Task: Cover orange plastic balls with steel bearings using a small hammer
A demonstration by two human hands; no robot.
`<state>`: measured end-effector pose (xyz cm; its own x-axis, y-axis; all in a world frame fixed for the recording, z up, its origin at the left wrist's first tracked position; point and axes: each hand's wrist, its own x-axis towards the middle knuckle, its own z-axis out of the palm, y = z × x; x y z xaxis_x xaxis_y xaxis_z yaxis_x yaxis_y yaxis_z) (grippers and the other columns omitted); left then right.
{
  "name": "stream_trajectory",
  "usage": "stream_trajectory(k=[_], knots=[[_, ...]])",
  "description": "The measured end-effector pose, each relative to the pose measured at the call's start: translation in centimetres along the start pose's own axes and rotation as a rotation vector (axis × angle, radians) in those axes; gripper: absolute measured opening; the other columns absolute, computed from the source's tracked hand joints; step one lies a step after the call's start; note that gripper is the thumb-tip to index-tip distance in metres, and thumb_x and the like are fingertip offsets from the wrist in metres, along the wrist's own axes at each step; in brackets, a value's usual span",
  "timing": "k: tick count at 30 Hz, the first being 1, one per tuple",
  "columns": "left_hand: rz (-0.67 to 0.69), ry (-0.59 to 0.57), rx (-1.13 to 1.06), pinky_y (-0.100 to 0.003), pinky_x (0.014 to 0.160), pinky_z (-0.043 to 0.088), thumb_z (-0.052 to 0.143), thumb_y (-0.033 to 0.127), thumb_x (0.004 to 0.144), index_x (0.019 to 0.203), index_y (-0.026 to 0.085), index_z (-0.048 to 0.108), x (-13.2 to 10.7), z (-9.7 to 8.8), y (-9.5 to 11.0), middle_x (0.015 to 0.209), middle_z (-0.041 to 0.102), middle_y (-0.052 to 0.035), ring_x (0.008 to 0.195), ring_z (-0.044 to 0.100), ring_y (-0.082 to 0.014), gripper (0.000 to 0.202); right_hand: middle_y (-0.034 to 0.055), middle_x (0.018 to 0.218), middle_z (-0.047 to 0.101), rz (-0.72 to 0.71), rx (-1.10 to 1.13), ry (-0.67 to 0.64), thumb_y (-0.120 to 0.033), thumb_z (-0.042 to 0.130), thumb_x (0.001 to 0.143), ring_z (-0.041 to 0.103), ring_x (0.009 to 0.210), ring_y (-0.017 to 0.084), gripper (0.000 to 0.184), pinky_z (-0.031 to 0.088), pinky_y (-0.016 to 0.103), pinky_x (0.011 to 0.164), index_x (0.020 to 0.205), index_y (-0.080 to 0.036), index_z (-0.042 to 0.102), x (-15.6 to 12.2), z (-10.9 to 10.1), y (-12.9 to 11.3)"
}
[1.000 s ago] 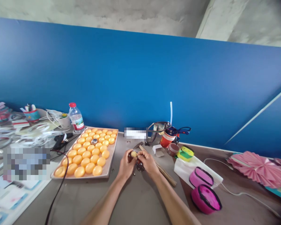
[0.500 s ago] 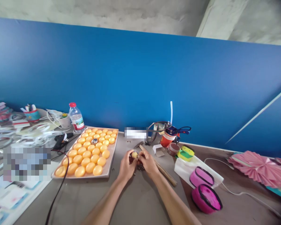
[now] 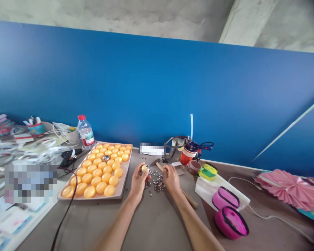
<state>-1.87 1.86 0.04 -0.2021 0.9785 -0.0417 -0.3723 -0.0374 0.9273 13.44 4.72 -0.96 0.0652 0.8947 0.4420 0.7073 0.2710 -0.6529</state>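
Observation:
My left hand point(image 3: 138, 182) grips an orange ball point(image 3: 146, 167) that is partly covered with shiny silver pieces. My right hand point(image 3: 171, 178) is apart from the ball, over the hammer handle, with its fingers drawn together; whatever they may hold is too small to make out. Between the hands lies a loose pile of small shiny metallic pieces point(image 3: 159, 185), some scattered toward the left hand. A hammer point(image 3: 155, 162) lies behind, its wooden handle partly under my right hand. To the left, a white tray point(image 3: 123, 181) carries rows of orange balls point(image 3: 96, 172), with one silver-covered ball point(image 3: 106, 158) among them.
A red-capped bottle point(image 3: 86, 131) stands behind the tray. At the back right are a red cup point(image 3: 187, 156) with tools, a brown jar point(image 3: 194, 166) and a yellow-green case point(image 3: 208, 171). Pink cases point(image 3: 230, 223) sit farther right. A dark cable point(image 3: 64, 216) crosses the tray's left corner.
My hands have moved apart. The right hand has gone right, away from the ball, and the pile of metallic pieces is now uncovered. The left hand has shifted slightly left with the ball.

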Motion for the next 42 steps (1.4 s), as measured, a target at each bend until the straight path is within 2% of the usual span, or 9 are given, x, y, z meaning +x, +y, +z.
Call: stream_trajectory(k=[3, 6, 15, 22, 26, 30, 35, 39, 42], knots=[[-0.046, -0.038, -0.259, -0.019, 0.056, 0.043, 0.072, 0.029, 0.065, 0.112, 0.021, 0.054, 0.1, 0.0, 0.3, 0.076, 0.06, 0.0024, 0.06, 0.058, -0.0083, 0.051, 0.0121, 0.097, 0.06, 0.002, -0.386, -0.107, -0.015, 0.044, 0.079, 0.053, 0.092, 0.025, 0.027, 0.038, 0.036, 0.079, 0.099, -0.017, 0.061, -0.6, -0.2, -0.2], [-0.079, -0.08, -0.395, -0.021, 0.063, 0.046, 0.072, 0.023, 0.065, 0.111, 0.02, 0.054, 0.1, 0.1, 0.6, 0.081, 0.062, 0.0004, 0.067, 0.062, -0.01, 0.049, 0.0132, 0.102, 0.059, 0.02, -0.571, -0.162, -0.017, 0.044, 0.082, 0.053, 0.096, 0.027, 0.029, 0.037, 0.037, 0.079, 0.106, -0.018, 0.06, -0.8, -0.5, -0.8], [-0.164, -0.138, -0.514, -0.026, 0.068, 0.05, 0.068, 0.019, 0.069, 0.106, 0.018, 0.053, 0.3, -0.1, 0.4, 0.076, 0.066, -0.0023, 0.071, 0.066, -0.0161, 0.04, 0.0128, 0.101, 0.063, 0.077, -0.617, -0.212, -0.015, 0.043, 0.084, 0.056, 0.096, 0.026, 0.027, 0.036, 0.036, 0.079, 0.104, -0.017, 0.061, -0.4, -0.8, -0.5], [-0.22, -0.111, -0.54, -0.021, 0.059, 0.049, 0.071, 0.021, 0.069, 0.105, 0.02, 0.054, 0.7, -0.7, 0.1, 0.074, 0.062, 0.0008, 0.063, 0.062, -0.0109, 0.04, 0.0155, 0.095, 0.063, 0.029, -0.63, -0.185, -0.01, 0.037, 0.084, 0.059, 0.09, 0.026, 0.026, 0.041, 0.036, 0.076, 0.096, -0.014, 0.06, -0.4, -0.4, 0.0], [-0.236, -0.108, -0.58, -0.022, 0.058, 0.049, 0.07, 0.028, 0.07, 0.102, 0.019, 0.055, 0.7, -0.8, 0.2, 0.075, 0.062, -0.0006, 0.061, 0.06, -0.0101, 0.036, 0.0182, 0.094, 0.062, -0.029, -0.578, -0.163, -0.008, 0.032, 0.084, 0.062, 0.079, 0.023, 0.028, 0.044, 0.032, 0.068, 0.097, -0.011, 0.057, -0.5, -0.4, 0.0], [-0.26, -0.091, -0.623, -0.022, 0.057, 0.048, 0.069, 0.036, 0.072, 0.092, 0.016, 0.057, 0.8, -0.8, 0.3, 0.071, 0.061, -0.001, 0.058, 0.057, -0.0096, 0.03, 0.0164, 0.098, 0.06, -0.097, -0.481, -0.064, -0.012, 0.033, 0.084, 0.062, 0.067, 0.017, 0.028, 0.045, 0.027, 0.058, 0.104, -0.012, 0.054, -0.7, -0.5, -0.2], [-0.281, -0.075, -0.708, -0.025, 0.062, 0.049, 0.064, 0.042, 0.075, 0.08, 0.015, 0.055, 0.9, -0.8, 0.5, 0.079, 0.064, -0.0057, 0.062, 0.058, -0.0111, 0.029, 0.0151, 0.101, 0.059, -0.163, -0.278, 0.053, -0.018, 0.035, 0.083, 0.062, 0.075, 0.02, 0.033, 0.049, 0.032, 0.065, 0.111, -0.012, 0.051, -0.8, -0.8, -1.3], [-0.283, -0.036, -0.745, -0.025, 0.06, 0.047, 0.059, 0.046, 0.077, 0.074, 0.016, 0.052, 1.0, -0.7, 0.6, 0.07, 0.061, -0.0034, 0.055, 0.054, -0.0101, 0.031, 0.0129, 0.098, 0.059, -0.266, -0.06, 0.002, -0.02, 0.04, 0.082, 0.059, 0.088, 0.021, 0.03, 0.048, 0.033, 0.079, 0.108, -0.014, 0.054, -0.7, -1.5, -2.6], [-0.292, -0.001, -0.757, -0.025, 0.056, 0.045, 0.058, 0.048, 0.077, 0.07, 0.017, 0.052, 1.1, -0.7, 0.6, 0.06, 0.056, 0.0005, 0.05, 0.049, -0.0097, 0.032, 0.0098, 0.093, 0.06, -0.294, 0.004, -0.122, -0.024, 0.05, 0.079, 0.06, 0.083, 0.019, 0.028, 0.049, 0.03, 0.074, 0.105, -0.016, 0.057, -0.9, -1.9, -3.3]])
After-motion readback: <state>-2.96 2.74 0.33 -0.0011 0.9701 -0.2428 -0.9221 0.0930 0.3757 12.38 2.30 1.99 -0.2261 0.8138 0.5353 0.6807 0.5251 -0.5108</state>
